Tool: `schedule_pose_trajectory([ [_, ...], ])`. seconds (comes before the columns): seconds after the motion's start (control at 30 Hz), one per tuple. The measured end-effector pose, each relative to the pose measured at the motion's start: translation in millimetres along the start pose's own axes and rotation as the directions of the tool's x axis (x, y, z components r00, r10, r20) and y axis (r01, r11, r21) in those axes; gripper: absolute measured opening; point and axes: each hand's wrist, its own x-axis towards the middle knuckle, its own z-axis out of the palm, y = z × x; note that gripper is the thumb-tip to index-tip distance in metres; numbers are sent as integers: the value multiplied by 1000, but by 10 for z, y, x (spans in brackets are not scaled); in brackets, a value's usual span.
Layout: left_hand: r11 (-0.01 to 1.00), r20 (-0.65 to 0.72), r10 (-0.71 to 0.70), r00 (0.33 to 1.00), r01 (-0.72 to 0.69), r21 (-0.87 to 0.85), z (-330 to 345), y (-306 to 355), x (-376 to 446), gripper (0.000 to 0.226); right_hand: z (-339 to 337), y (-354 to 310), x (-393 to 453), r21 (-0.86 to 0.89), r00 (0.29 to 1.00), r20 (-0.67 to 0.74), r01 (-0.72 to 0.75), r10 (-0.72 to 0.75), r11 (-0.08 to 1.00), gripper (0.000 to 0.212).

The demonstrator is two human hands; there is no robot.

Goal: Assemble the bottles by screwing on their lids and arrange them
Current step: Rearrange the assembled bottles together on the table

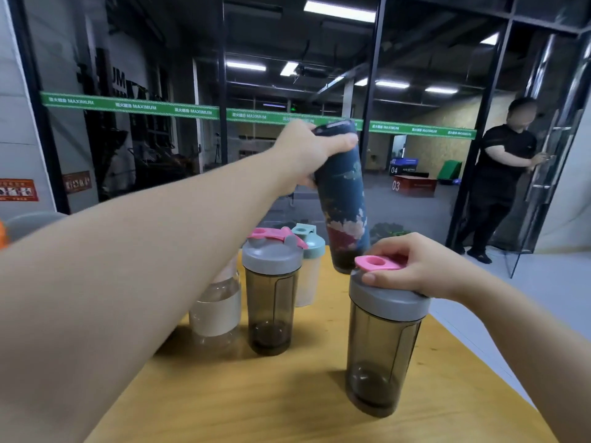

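Observation:
My left hand (311, 151) grips the top of a tall dark blue flowered bottle (343, 199), held tilted above the far part of the wooden table (256, 394). My right hand (419, 266) grips the grey lid with a pink flip cap (379, 263) on a smoky shaker bottle (382, 353) standing at the front right. A second smoky shaker (271, 298) with grey lid and pink cap stands in the middle. Behind it is a pale bottle with a teal lid (308, 270). A clear bottle with a cream band (217, 311) stands partly behind my left forearm.
The table's right edge (473, 346) runs diagonally close to the front shaker. A person in black (499, 180) stands by a glass door at the right. Glass walls with a green stripe lie beyond the table.

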Motion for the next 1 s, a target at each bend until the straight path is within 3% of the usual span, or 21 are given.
schedule_pose_trajectory([
  [0.17,990,71,-96,993,87,115,343,-298,3,43,-17,81,17,-10,1000,-10,15,-16,1000,40],
  [0.33,980,66,-158,985,148,130,557,-532,1,44,27,67,-9,32,1000,-13,12,-11,999,17],
  [0.53,971,98,-207,973,193,142,673,-671,-19,44,50,71,-11,65,1000,-29,6,-4,998,12],
  [1.0,946,121,-265,957,233,226,719,-829,-7,53,51,89,-22,79,1000,-22,-1,3,997,16],
])
